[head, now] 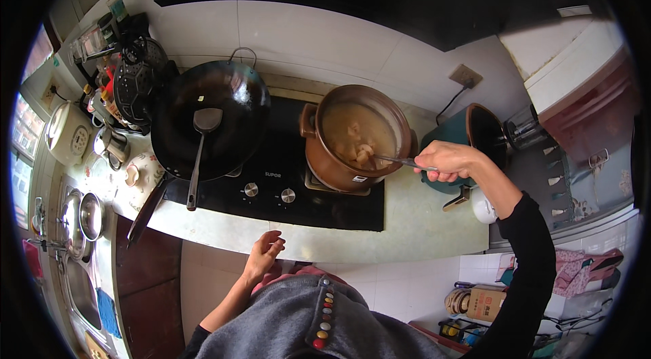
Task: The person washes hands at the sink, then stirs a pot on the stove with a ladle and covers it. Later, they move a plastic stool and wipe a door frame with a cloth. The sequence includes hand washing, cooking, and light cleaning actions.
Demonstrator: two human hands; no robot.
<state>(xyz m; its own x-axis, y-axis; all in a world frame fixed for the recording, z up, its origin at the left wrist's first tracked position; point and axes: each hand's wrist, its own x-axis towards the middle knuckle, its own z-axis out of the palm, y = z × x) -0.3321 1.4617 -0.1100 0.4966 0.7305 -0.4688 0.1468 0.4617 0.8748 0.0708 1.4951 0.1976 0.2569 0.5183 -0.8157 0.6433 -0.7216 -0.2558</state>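
Observation:
My right hand [447,161] grips the handle of a metal ladle or spoon [396,159], which reaches over the rim of a brown two-handled pot [333,168]. Its far end is at chunks that look like meat [363,153], partly under cloudy broth [379,122], so its shape is hidden. The pot sits on the right burner of a black SUPOR gas hob [320,211]. Nothing is in my left hand [264,252], held with loosely bent fingers by the front edge of the counter [305,244].
A dark wok [173,148] occupies the left burner, a metal spatula [198,163] lying across it with its handle past the rim. Further left are a floral lid [145,186], a steel bowl [92,216] and a sink [81,282]. A green appliance [445,137] stands right of the pot.

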